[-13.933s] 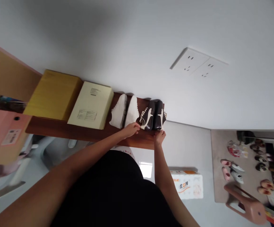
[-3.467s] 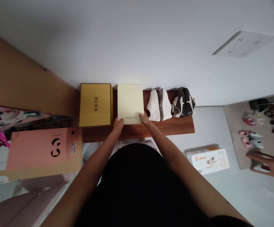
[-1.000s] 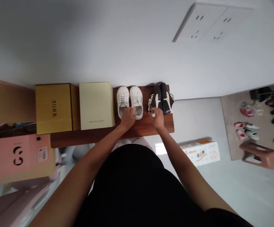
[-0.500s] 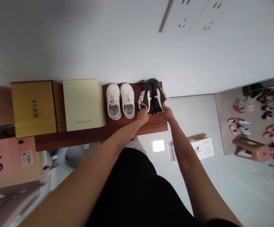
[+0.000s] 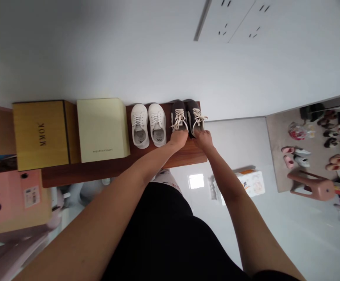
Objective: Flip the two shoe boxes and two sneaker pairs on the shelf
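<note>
A pair of dark brown shoes with cream laces stands upright, soles down, at the right end of a red-brown wooden shelf. My left hand grips the heel of the left dark shoe. My right hand grips the heel of the right dark shoe. A pair of white sneakers sits just left of them, toes toward the wall.
Left of the sneakers stand a cream box and a yellow box. A pink carton sits lower left. On the floor are a tissue pack, a pink stool and a mat with several shoes.
Both hands moved from the white sneakers to the dark pair. The dark shoes, lying on their sides half a second ago, now stand upright with laces on top.
</note>
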A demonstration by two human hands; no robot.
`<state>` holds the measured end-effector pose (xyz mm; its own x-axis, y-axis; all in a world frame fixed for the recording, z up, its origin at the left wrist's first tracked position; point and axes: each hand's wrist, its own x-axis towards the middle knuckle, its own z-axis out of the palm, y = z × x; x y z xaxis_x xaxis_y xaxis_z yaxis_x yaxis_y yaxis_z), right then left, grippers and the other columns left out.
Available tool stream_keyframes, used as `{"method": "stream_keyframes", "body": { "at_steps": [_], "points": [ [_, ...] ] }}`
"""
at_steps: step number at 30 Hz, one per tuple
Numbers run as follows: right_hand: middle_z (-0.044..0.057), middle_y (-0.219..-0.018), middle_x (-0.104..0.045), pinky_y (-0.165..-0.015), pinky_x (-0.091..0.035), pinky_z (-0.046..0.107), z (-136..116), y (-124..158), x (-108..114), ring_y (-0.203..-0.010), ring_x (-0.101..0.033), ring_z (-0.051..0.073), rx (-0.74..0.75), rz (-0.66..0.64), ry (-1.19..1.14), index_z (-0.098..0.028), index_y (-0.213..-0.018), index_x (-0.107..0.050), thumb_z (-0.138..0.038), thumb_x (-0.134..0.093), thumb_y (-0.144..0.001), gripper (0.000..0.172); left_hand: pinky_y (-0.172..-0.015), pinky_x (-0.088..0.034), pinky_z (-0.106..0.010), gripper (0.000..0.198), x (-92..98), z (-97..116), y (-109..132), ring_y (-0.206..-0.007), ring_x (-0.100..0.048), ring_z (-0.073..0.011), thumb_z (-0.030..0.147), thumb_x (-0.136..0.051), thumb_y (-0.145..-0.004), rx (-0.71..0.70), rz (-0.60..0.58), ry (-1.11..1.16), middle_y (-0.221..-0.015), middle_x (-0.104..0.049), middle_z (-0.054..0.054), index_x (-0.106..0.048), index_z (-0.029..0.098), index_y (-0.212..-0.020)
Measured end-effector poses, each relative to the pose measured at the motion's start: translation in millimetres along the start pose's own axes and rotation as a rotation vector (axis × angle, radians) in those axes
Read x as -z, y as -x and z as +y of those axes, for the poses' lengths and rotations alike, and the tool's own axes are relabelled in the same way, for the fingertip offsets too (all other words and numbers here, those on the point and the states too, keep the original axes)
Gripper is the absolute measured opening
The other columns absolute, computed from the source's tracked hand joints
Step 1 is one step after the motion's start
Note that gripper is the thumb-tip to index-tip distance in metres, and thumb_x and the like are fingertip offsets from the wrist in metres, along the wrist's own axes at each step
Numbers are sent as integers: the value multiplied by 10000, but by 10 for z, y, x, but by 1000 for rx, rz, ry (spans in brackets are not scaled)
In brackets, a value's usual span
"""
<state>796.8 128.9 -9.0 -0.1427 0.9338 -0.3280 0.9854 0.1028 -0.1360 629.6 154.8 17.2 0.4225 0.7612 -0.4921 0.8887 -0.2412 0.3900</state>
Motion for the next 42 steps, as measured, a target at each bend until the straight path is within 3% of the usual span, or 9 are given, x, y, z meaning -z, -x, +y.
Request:
{"method": "stream_keyframes", "body": {
  "at_steps": [11, 16, 20, 23, 26, 28, 35, 39, 42],
  "points": [
    [193, -1044, -733, -962, -408, 448, -79, -77, -154, -1100, -588, 325, -58, -6, -8, -168, -1066, -674, -159, -577, -881, 209, -1005, -534, -481, 332, -54, -35, -70, -1136, -706, -351, 40, -512, -924, 4, 25, 1, -1030, -738, -248, -698, 43, -1200],
    [204, -1132, -708, -977, -417, 454, -156, 11, -114, -1134, -578, 327, -131, 41, -53, -152, -1121, -658, -165, -530, -918, 240, -1007, -525, -457, 288, -51, -99, -3, -1135, -703, -343, 122, -570, -944, 8, 17, 53, -1084, -733, -239, -673, 59, -1206],
    [198, -1203, -686, -976, -436, 449, -258, 130, 26, -1127, -582, 332, -167, 180, -117, -158, -1180, -652, -211, -518, -942, 279, -1017, -508, -404, 290, -16, -163, 164, -1168, -678, -312, 172, -601, -941, -95, 105, 149, -1160, -716, -211, -641, 90, -1217],
    [185, -1195, -690, -997, -456, 453, -419, 295, 98, -1133, -594, 321, -178, 283, -270, -156, -1186, -655, -252, -510, -952, 291, -995, -505, -359, 242, 0, -318, 499, -1127, -677, -257, 182, -539, -963, -222, 201, 303, -1161, -724, -148, -655, 147, -1172],
    [158, -1159, -712, -1032, -473, 448, -723, 556, 35, -1122, -628, 292, -183, 342, -548, -172, -1137, -670, -316, -529, -947, 277, -911, -514, -319, 213, -20, -685, 1055, -972, -699, -207, 260, -488, -986, -232, 215, 492, -1043, -752, -65, -691, 215, -1033],
    [127, -1135, -725, -1005, -504, 431, -1017, 762, -103, -1064, -664, 266, -268, 337, -758, -197, -1113, -676, -379, -565, -930, 281, -860, -507, -310, 199, -73, -1043, 1508, -875, -686, -202, 332, -524, -962, -80, 249, 562, -929, -749, -44, -691, 231, -922],
    [6, -850, -721, -829, -545, 333, -2420, 1197, -697, -801, -669, 179, -375, -147, -1346, -226, -902, -692, -409, -757, -771, 234, -640, -411, -255, 385, -405, -2453, 2912, -611, -508, -151, 445, -628, -878, 564, 494, 869, -551, -497, 28, -515, 216, -590],
    [0, -805, -712, -702, -535, 284, -3277, 1015, -796, -700, -654, 143, -498, -352, -1576, -212, -924, -663, -394, -830, -730, 314, -642, -442, -222, 254, -401, -3213, 3217, -603, -522, -107, 374, -651, -902, 889, 812, 1527, -654, -560, 31, -557, 200, -743],
    [16, -806, -714, -669, -556, 271, -3811, 705, -840, -728, -690, 154, -690, -302, -1763, -219, -898, -644, -435, -828, -762, 314, -702, -494, -218, 202, -275, -3784, 3221, -697, -598, -99, 358, -659, -933, 1023, 915, 1875, -786, -612, -2, -559, 205, -847]
  ]
}}
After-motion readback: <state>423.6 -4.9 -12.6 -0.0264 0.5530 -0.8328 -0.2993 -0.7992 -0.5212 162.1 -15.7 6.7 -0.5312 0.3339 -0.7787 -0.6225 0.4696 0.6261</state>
